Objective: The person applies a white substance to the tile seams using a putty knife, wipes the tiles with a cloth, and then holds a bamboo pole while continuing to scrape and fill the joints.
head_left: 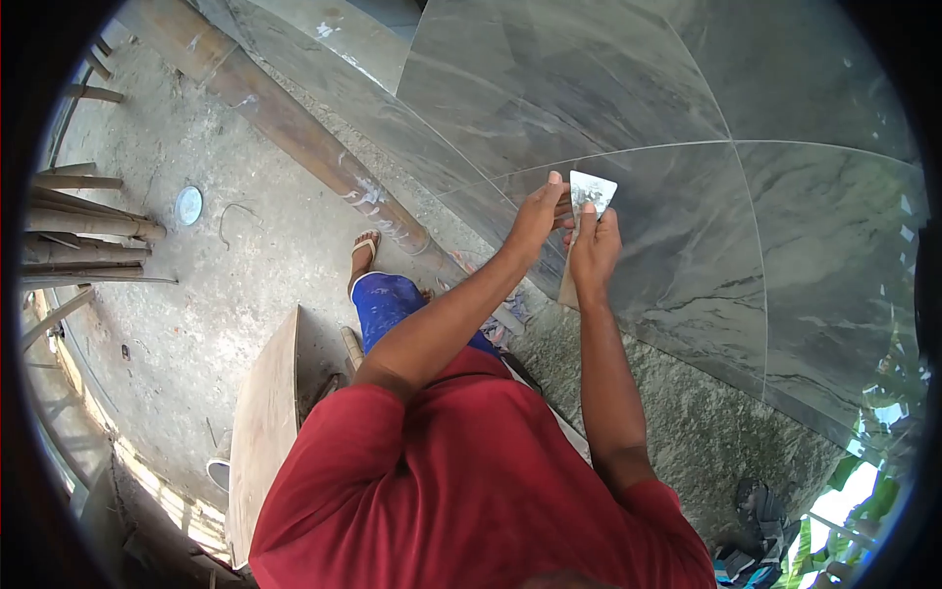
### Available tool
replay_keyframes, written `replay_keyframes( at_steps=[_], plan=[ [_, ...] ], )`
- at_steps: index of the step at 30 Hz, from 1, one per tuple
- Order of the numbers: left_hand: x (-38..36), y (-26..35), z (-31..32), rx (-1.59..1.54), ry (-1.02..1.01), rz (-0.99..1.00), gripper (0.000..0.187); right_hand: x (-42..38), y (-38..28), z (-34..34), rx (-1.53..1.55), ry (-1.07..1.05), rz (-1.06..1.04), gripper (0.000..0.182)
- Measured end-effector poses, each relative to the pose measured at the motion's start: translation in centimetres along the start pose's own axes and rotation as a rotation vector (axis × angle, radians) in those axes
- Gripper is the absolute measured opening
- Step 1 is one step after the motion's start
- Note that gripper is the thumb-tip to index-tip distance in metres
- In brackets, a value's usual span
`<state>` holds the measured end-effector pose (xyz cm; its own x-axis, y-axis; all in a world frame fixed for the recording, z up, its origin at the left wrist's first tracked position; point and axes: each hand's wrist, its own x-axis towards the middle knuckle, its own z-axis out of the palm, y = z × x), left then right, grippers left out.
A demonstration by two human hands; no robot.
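My right hand (pixel 595 253) is closed on a putty knife, its thumb pressed on the flat metal blade (pixel 601 186). Grey smears mark the blade, which widens toward its far edge. A tan piece, perhaps the handle, shows below the fingers. Close to the blade's left side is my left hand (pixel 535 218), thumb raised apart from its partly bent fingers. Whether those fingertips touch the knife cannot be made out. Both hands are in front of large grey marbled tiles (pixel 677 236) with pale joint lines.
A long bamboo pole (pixel 304 137) slants across the upper left. Several more poles (pixel 88 231) are at the far left, near a round pale lid (pixel 188 206) on the concrete floor (pixel 186 324). A wooden board (pixel 265 432) stands by my left side. Dark items (pixel 760 520) are at lower right.
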<state>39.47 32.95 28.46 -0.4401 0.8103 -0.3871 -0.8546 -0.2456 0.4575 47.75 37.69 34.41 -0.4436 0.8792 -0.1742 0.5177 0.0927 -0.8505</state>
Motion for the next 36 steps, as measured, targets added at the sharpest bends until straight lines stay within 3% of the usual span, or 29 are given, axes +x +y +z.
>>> replay_keyframes(
  at_steps=[2,6,12,16,18,36],
  plan=[
    [0.6,-0.1,0.0,-0.014,-0.065,-0.066,0.042,0.8,0.0,0.8,-0.141,0.079,-0.157,0.027],
    [1.0,-0.8,1.8,-0.171,-0.192,-0.171,0.031,0.7,-2.8,-0.7,-0.467,0.026,-0.208,0.028],
    [0.7,-1.6,4.7,-0.510,-0.171,-0.214,0.025,0.7,-7.7,-2.4,-0.827,-0.034,-0.173,0.030],
    [1.6,-2.5,5.3,-0.628,-0.299,-0.126,0.025,1.8,-7.5,-2.7,-0.843,-0.052,-0.179,0.030],
    [1.2,-1.3,6.4,-0.665,-0.109,-0.126,0.024,2.4,-7.2,-2.0,-0.937,-0.038,-0.240,0.029],
    [0.5,-0.9,8.1,-0.629,-0.132,-0.088,0.024,1.5,-9.5,-3.2,-0.934,-0.029,-0.237,0.033]
  ],
)
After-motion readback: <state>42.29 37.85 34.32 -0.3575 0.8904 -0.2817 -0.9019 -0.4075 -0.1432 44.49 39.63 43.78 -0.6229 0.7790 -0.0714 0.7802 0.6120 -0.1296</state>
